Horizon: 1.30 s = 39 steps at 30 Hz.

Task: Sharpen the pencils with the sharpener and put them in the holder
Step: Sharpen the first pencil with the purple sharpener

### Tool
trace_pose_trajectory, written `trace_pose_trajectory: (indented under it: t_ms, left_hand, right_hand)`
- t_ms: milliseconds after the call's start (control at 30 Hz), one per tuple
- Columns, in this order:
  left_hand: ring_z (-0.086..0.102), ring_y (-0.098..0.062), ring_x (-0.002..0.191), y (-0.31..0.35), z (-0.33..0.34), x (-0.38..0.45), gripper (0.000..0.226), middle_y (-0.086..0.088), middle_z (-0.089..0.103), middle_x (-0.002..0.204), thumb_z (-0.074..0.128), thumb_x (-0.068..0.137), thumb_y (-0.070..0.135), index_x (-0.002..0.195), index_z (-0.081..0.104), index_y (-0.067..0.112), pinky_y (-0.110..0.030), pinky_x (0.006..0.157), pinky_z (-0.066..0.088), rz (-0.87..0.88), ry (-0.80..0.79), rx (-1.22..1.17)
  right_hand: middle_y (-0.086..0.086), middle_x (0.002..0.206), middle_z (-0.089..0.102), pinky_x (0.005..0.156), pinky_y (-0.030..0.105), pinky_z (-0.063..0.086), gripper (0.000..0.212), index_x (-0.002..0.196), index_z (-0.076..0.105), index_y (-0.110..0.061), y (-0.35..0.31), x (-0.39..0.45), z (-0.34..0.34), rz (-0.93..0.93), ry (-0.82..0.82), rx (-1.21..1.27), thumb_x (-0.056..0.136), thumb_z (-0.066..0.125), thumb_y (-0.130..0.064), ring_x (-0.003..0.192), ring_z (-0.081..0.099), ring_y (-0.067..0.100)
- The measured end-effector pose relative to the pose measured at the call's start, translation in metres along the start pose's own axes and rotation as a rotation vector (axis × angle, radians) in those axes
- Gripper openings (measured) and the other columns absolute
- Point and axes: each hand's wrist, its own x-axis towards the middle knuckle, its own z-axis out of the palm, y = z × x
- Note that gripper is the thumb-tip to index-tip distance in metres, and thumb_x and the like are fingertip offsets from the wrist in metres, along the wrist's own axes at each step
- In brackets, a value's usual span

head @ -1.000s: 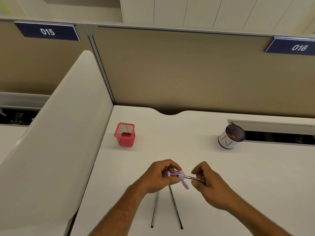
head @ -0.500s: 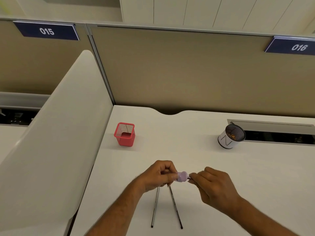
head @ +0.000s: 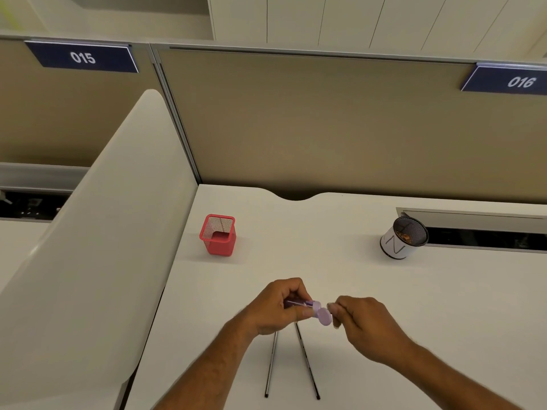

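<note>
1. The lilac sharpener (head: 321,312) is held above the counter (head: 414,306) at lower centre of the frame, between the two hands.
2. The left hand (head: 278,309) is curled around the sharpener's left part, thumb and fingers pinching it; a purple pencil end (head: 291,303) shows inside that grip.
3. The right hand (head: 359,324) meets the sharpener from the right, fingertips pressed together at its round face — whether they grip a pencil there cannot be told.
4. Two dark pencils (head: 306,361) lie on the counter just below the hands, running toward the bottom edge and spreading slightly apart, not touching.
5. A red mesh holder (head: 218,235) stands upright at centre left of the frame, well apart from the hands.
6. A round black mesh cup (head: 402,237) with a white wrap stands at centre right, tilted in this view, beside a slot in the counter.
7. Behind — a beige partition (head: 310,122) carries blue signs reading 015 (head: 83,57) at upper left and 016 (head: 521,81) at upper right.
</note>
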Motion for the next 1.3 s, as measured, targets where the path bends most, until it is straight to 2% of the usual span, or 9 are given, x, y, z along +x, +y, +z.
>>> trace_pose_trajectory:
  t_ms: [100, 200, 300, 400, 533, 667, 900, 1033, 1300]
  left_hand:
    - [0.059, -0.011, 0.073, 0.000, 0.000, 0.000, 0.014, -0.003, 0.068, 0.086, 0.076, 0.082, 0.029, 0.083, 0.063, 0.027, -0.030, 0.068, 0.050, -0.008, -0.006, -0.010]
    - [0.060, -0.011, 0.073, 0.000, 0.000, 0.000, 0.014, -0.006, 0.068, 0.086, 0.076, 0.083, 0.027, 0.084, 0.063, 0.024, -0.027, 0.067, 0.050, -0.020, 0.007, -0.050]
    - [0.059, -0.010, 0.071, 0.000, 0.000, -0.002, 0.014, -0.007, 0.067, 0.086, 0.076, 0.085, 0.024, 0.084, 0.062, 0.021, -0.026, 0.067, 0.050, -0.031, -0.002, -0.090]
    - [0.058, -0.011, 0.074, 0.000, 0.003, -0.004, 0.015, -0.004, 0.066, 0.086, 0.076, 0.082, 0.030, 0.082, 0.061, 0.030, -0.027, 0.069, 0.050, -0.028, -0.009, -0.070]
    - [0.062, -0.013, 0.081, -0.002, 0.003, -0.005, 0.018, -0.004, 0.068, 0.090, 0.076, 0.081, 0.023, 0.085, 0.060, 0.030, -0.034, 0.075, 0.054, -0.024, -0.008, -0.028]
    - [0.062, -0.010, 0.082, 0.000, 0.000, -0.002, 0.024, 0.003, 0.069, 0.091, 0.077, 0.081, 0.019, 0.084, 0.059, 0.034, -0.030, 0.075, 0.054, -0.026, -0.002, 0.014]
    - [0.058, -0.007, 0.079, 0.003, 0.000, 0.002, 0.033, 0.009, 0.065, 0.090, 0.078, 0.080, 0.012, 0.083, 0.057, 0.037, -0.019, 0.071, 0.049, -0.021, -0.005, 0.061]
    - [0.057, -0.007, 0.075, -0.002, -0.007, -0.002, 0.031, 0.011, 0.064, 0.083, 0.078, 0.079, 0.009, 0.082, 0.059, 0.035, -0.021, 0.071, 0.048, -0.002, 0.034, 0.011]
    - [0.057, -0.005, 0.076, -0.012, -0.007, -0.008, 0.023, 0.010, 0.063, 0.083, 0.077, 0.081, 0.011, 0.088, 0.060, 0.025, -0.020, 0.072, 0.048, -0.013, 0.107, -0.032]
  right_hand:
    - [-0.014, 0.075, 0.056, 0.057, 0.025, 0.044, 0.025, 0.087, 0.050, -0.034, -0.004, -0.004, 0.002, -0.099, 0.058, 0.037, 0.095, 0.038, -0.055, 0.064, 0.052, 0.011]
    - [-0.011, 0.079, 0.054, 0.050, 0.022, 0.039, 0.016, 0.091, 0.056, -0.027, 0.001, -0.003, 0.004, -0.296, 0.173, -0.133, 0.094, 0.044, -0.038, 0.060, 0.046, 0.008]
    - [-0.005, 0.067, 0.060, 0.042, 0.027, 0.040, 0.012, 0.089, 0.067, -0.018, 0.013, 0.000, 0.009, -0.470, 0.281, -0.363, 0.086, 0.055, -0.019, 0.055, 0.048, 0.016]
    - [-0.004, 0.059, 0.058, 0.039, 0.028, 0.038, 0.011, 0.083, 0.067, -0.017, 0.015, 0.001, 0.011, -0.495, 0.328, -0.413, 0.083, 0.056, -0.017, 0.049, 0.046, 0.017]
    - [-0.009, 0.055, 0.059, 0.041, 0.027, 0.042, 0.028, 0.073, 0.066, -0.022, 0.010, 0.000, 0.016, -0.312, 0.232, -0.246, 0.090, 0.047, -0.033, 0.045, 0.049, 0.014]
    - [-0.021, 0.049, 0.056, 0.050, 0.014, 0.031, 0.035, 0.072, 0.071, -0.023, -0.001, 0.008, 0.006, -0.045, 0.031, -0.030, 0.097, 0.051, -0.035, 0.045, 0.047, 0.006]
    - [0.001, 0.039, 0.040, 0.042, 0.020, 0.026, 0.045, 0.067, 0.069, -0.007, -0.016, 0.009, -0.014, 0.372, -0.243, 0.580, 0.099, 0.051, -0.032, 0.034, 0.030, 0.012]
    - [0.005, 0.043, 0.038, 0.041, 0.019, 0.017, 0.043, 0.074, 0.069, -0.003, -0.011, 0.004, -0.020, 0.482, -0.330, 0.808, 0.100, 0.050, -0.032, 0.039, 0.021, 0.012]
    - [0.014, 0.072, 0.067, 0.051, 0.026, 0.036, 0.027, 0.095, 0.069, -0.001, 0.002, -0.008, -0.008, 0.532, -0.290, 0.972, 0.101, 0.047, -0.015, 0.055, 0.048, 0.015]
